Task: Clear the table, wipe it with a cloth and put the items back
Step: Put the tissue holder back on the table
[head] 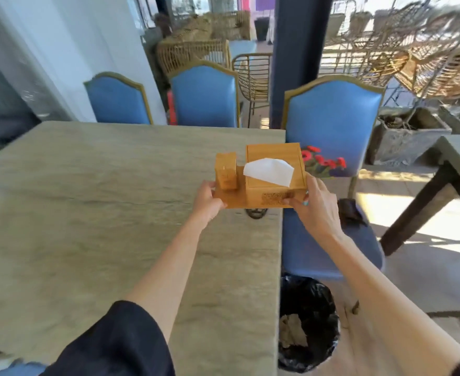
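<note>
I've got the wooden tray (233,202) held over the table's (101,199) right edge, left hand (206,196) on its left end, right hand (314,204) on its right. Tissue box (275,169) sits on it, small box (226,172) to the left. Chair (332,126) with flowers (322,161) behind, bin (307,324) below.

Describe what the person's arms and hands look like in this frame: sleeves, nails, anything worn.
Both forearms are bare. The left arm has a loose dark navy or black sleeve pushed up near the elbow; a sliver of similar dark fabric shows at the right arm's lower edge. The left hand and right hand wear no gloves, and no rings or watch are visible. The right hand's fingers show turquoise nail polish.
</note>
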